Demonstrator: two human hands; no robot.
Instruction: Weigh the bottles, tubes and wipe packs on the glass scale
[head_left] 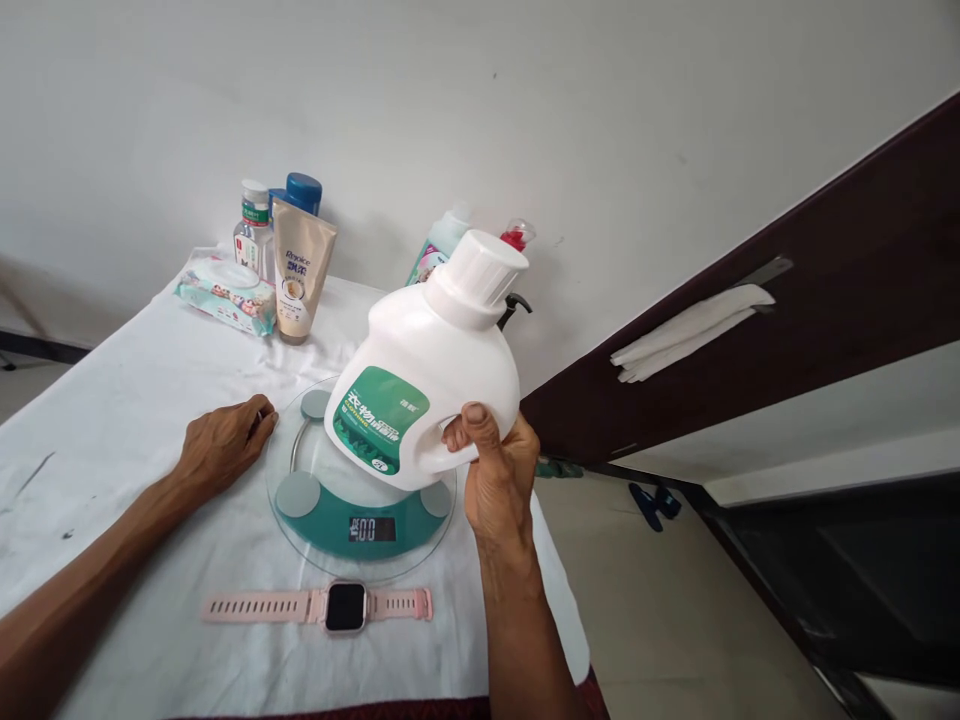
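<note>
My right hand [499, 470] is wrapped round the handle of a white laundry detergent bottle [469, 365] with a green label and a white cap. The bottle leans to the right over a round glass scale [352, 545]; whether its base touches the glass I cannot tell. Digits that look like 0.0 show on the scale's display. Beside the scale's left edge, my left hand [229, 437] rests on the white cloth with its fingers curled in; their tips are hidden. A smartwatch [346, 607] with a pink strap lies in front of the scale.
At the back left stand a beige Rejoice tube [301, 270], a wipes pack [229, 295], a clear bottle [253, 235] and a blue-capped container [304, 190]. Behind the detergent are a pale green bottle [442, 243] and a red-topped bottle [516, 236]. A wall borders the table.
</note>
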